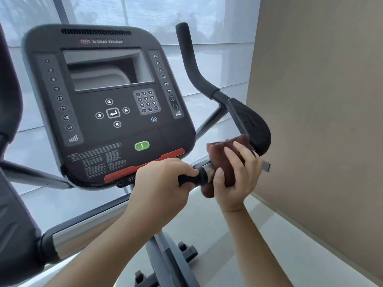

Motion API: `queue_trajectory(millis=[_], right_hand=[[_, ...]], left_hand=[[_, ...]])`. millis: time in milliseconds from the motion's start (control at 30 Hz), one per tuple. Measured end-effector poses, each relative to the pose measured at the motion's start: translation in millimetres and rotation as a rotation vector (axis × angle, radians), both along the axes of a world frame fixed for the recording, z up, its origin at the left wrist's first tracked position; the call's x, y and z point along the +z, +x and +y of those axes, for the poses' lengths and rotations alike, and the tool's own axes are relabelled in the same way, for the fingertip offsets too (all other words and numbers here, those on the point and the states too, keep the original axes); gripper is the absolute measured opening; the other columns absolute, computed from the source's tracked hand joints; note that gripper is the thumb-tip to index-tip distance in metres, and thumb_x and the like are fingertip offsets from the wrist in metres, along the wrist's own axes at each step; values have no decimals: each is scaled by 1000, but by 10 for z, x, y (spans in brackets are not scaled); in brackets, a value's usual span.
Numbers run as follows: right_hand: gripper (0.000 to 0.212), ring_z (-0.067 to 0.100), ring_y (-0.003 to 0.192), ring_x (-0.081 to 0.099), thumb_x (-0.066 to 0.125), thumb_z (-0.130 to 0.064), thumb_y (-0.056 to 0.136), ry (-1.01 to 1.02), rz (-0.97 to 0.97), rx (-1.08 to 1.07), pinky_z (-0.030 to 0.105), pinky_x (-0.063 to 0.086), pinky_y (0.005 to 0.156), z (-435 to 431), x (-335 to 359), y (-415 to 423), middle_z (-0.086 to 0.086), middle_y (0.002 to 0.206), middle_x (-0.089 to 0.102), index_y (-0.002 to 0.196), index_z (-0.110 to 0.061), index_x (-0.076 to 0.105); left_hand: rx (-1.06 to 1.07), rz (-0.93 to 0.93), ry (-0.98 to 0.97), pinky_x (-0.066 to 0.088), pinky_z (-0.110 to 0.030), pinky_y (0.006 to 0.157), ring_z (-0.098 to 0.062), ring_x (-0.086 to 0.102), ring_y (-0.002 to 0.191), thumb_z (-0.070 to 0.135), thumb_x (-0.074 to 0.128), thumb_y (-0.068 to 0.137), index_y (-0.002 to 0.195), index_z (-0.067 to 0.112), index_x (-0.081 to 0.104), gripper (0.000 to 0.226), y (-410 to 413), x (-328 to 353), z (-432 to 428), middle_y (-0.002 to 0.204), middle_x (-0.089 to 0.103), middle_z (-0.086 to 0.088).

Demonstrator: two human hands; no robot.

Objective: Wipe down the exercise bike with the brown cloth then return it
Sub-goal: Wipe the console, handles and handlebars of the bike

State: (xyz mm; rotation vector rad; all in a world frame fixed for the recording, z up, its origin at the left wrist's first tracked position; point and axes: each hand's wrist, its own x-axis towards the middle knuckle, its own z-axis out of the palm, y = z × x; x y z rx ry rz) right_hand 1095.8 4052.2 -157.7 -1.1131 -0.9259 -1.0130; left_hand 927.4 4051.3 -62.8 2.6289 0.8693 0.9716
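Gripping the black handlebar, the left hand is curled shut around it just below the console, knuckles up, thumb pointing toward the metal sensor band on the bar. Right beside it, the right hand wraps the brown cloth around the same bar, fingers pressed over the top of the fabric and thumb tucked against the metal band. That cloth is bunched around the bar between the metal band and the black elbow pad, touching the lower edge of the pad, with a fold hanging below the palm. Above the pad, the upright grip of the exercise bike rises toward the window blind. Farthest right stands a beige wall, with a pale floor under both forearms.
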Motion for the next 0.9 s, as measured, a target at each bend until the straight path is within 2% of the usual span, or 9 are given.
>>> queue_trajectory(millis=[100, 233, 333, 433, 500, 567, 700, 833, 900], right_hand=[[33, 29, 96, 55, 44, -36, 85, -34, -131, 11, 42, 46, 92, -24, -32, 55, 10, 107, 59, 102, -13, 58], [28, 35, 86, 57, 49, -27, 80, -47, -39, -59, 38, 46, 83, -113, 78, 343, 20, 99, 66, 99, -11, 60], [28, 29, 94, 55, 49, -32, 83, -50, -54, -14, 43, 47, 86, -49, 29, -19, 10, 105, 62, 102, -15, 60], [30, 29, 94, 56, 49, -36, 83, -158, -180, -7, 38, 48, 86, -97, 40, -117, 10, 106, 62, 103, -16, 59], [31, 33, 89, 57, 50, -33, 85, -250, -143, -55, 35, 47, 84, -235, 142, 35, 17, 101, 66, 100, -10, 64], [31, 37, 86, 58, 53, -27, 84, -363, -59, -121, 31, 44, 85, -406, 277, 144, 20, 100, 66, 98, -4, 69], [29, 35, 87, 56, 57, -22, 82, -544, -1, -147, 37, 49, 82, -729, 472, -15, 15, 100, 66, 101, -5, 69], [31, 30, 85, 55, 56, -24, 80, -544, 69, -140, 21, 41, 83, -1156, 518, -483, 10, 98, 65, 101, -7, 69], [31, 31, 83, 56, 56, -25, 79, -552, 101, -175, 20, 39, 82, -1412, 472, -778, 9, 96, 66, 100, -7, 69]], left_hand=[[-6, 2, 22, 35, -8, 61, -15, 67, 68, 6, 84, 55, 75, 23, 75, 28, -1, -4, -1, 75, 73, 9], [-4, 11, 26, 37, -12, 64, -17, 67, 73, 5, 81, 58, 79, 22, 75, 27, 4, -17, 0, 78, 73, 8], [-14, 1, 50, 36, -12, 61, -16, 66, 70, 6, 81, 59, 76, 23, 74, 25, 4, -34, 4, 75, 72, 9], [-33, -21, 68, 33, -7, 58, -13, 65, 66, 2, 77, 60, 73, 23, 74, 25, -12, -43, -1, 74, 71, 9], [-62, -30, 74, 33, -6, 57, -15, 65, 66, -2, 74, 61, 72, 21, 74, 26, -34, -57, -15, 76, 72, 7], [-97, -41, 60, 36, -13, 54, -16, 65, 69, -1, 70, 64, 74, 20, 74, 23, -69, -59, -44, 84, 72, 6], [-161, -85, -7, 41, -23, 70, -18, 62, 86, 0, 61, 74, 83, 14, 72, 19, -204, -54, -93, 98, 69, 2], [-204, -53, 87, 43, -34, 82, -30, 60, 96, -1, 66, 75, 86, 7, 70, 15, -554, -169, -312, 105, 66, -10], [-198, -33, 157, 46, -42, 83, -34, 61, 97, 0, 70, 72, 86, 6, 70, 16, -802, -284, -443, 106, 66, -14]])
